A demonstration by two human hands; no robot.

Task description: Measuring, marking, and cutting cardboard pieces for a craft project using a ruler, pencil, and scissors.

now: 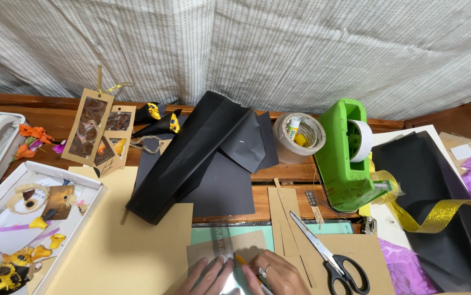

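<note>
A wooden counter (55,112) is seen under a pale woven cloth. Matte black paper (191,158), folded into a long wedge, is laid near the middle, its long axis running from the far edge toward the near left. A glossy green tape dispenser (344,158) is set toward the right. Black-handled scissors (328,254) are laid on tan card, blades pointing to the far left. At the near edge a clear ruler (223,248) is pressed flat on a tan card piece (230,246) by the left hand (205,278), fingers spread. An orange pencil (244,262) is gripped by the curled right hand (273,273), tip pointing to the far left beside the ruler.
</note>
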